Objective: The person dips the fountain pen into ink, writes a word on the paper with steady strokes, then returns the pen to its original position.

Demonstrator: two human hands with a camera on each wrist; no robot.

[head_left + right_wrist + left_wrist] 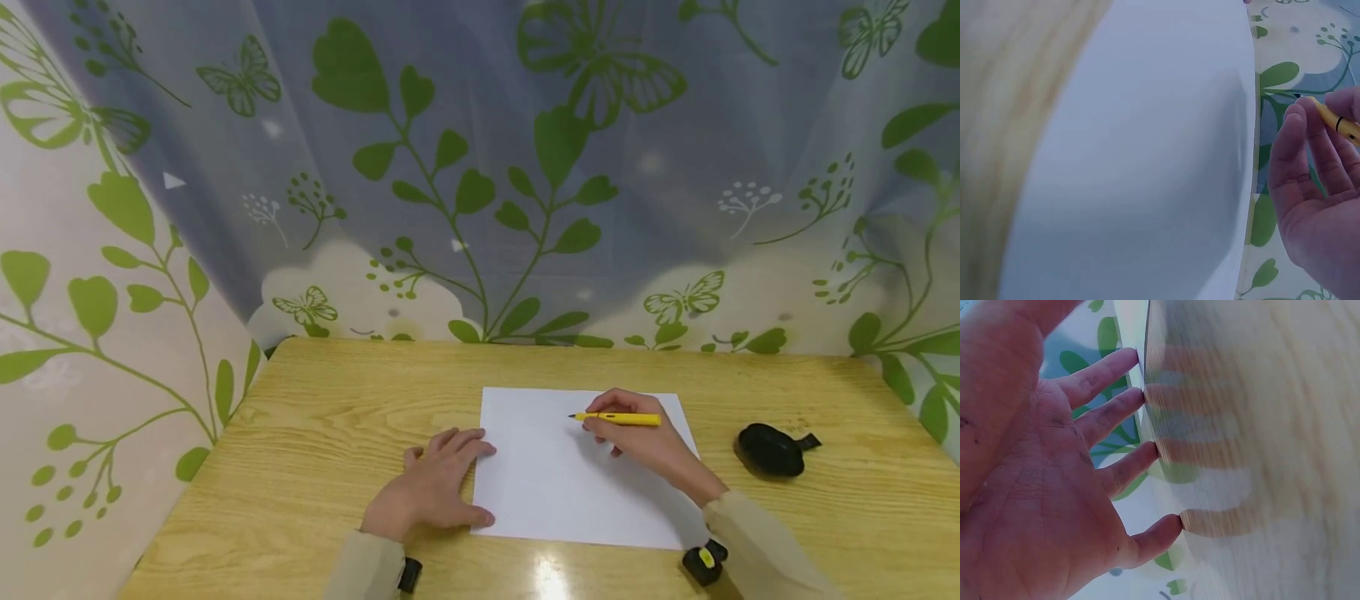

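A white sheet of paper (540,483) lies on the wooden table. My right hand (630,433) pinches a yellow pen (633,419) between thumb and fingers over the sheet's upper right part. The pen's dark tip points left; in the right wrist view the hand (1316,187) and the pen (1347,129) are raised off the paper (1135,156). At the sheet's left edge rests my left hand (431,487), palm down with fingers spread. In the left wrist view the fingertips of that hand (1054,469) touch down, some at the paper's edge.
To the right of the paper sits a small black oval object (770,450) with a short tab; its kind is unclear. The wooden tabletop (337,417) reaches back to a curtain (465,208) with green leaves and butterflies. Black devices are strapped to both wrists.
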